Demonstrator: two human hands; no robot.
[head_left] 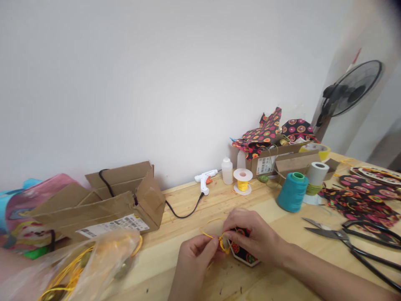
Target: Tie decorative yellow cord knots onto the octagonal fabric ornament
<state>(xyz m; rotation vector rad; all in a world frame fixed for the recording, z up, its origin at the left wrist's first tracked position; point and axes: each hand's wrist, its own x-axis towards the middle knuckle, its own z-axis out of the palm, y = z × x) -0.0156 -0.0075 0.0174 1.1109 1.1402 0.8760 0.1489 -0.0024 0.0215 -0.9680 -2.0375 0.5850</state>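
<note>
My left hand (199,253) pinches a thin yellow cord (205,232), which loops up above the fingers. Just to its right, my right hand (247,234) is closed by the edge of a small flat polygonal piece (242,251). That piece has a pale rim and black fabric with red and green flower-like prints. Between the two hands, a small yellow knot (223,243) of cord sits at the piece's left edge. The right fingertips press there, partly covering both piece and knot.
Large black-handled scissors (341,235) lie open on the right, near a teal thread cone (293,192) and fabric scraps (360,205). Behind stand a yellow cord spool (242,182) and a white glue gun (205,182). Left are a cardboard box (115,209) and a plastic bag (103,259) holding yellow cords.
</note>
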